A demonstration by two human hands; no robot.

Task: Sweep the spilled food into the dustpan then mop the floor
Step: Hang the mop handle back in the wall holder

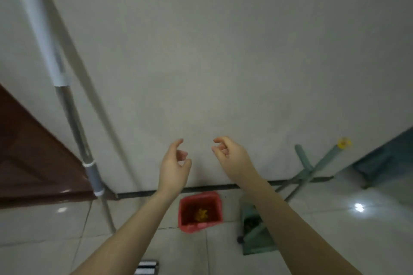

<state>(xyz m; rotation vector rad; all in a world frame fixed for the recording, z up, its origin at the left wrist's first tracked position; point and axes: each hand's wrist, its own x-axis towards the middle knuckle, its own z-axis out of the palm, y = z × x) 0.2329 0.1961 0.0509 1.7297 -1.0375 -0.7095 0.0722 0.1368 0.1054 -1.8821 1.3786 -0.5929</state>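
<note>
Striped black and white, a small piece [148, 267] sits at the very bottom edge, cut off so that I cannot tell what it is. On either side of it the left forearm [125, 234] and right forearm [301, 234] reach up over the pale tiled floor [44, 230]. The left hand [174, 163] and right hand [230, 156] hang in the air before the wall [223, 51], fingers loosely curled, grasping nothing and touching nothing.

Below the hands, near the foot of the wall, a red bin [200, 211] stands mouth up, with yellow food scraps [201, 214] in its bottom. Just to its right the green dustpan [252, 232] stands on the tiles, largely hidden by the right forearm. Something dark lies in it, too blurred to name. Two green handles [324, 158] rise up and to the right from behind that arm, crossing and leaning on the wall. One ends in a yellow cap [344, 142]; which handle belongs to the dustpan I cannot tell.

At the left the mop pole [72, 118] leans on the wall, its long axis running from the top left corner down and rightward to the floor. It has a white sleeve [45, 35] above and a grey grip [95, 177] lower. Its top is cut off. Beside it is a brown door [33, 152].
</note>
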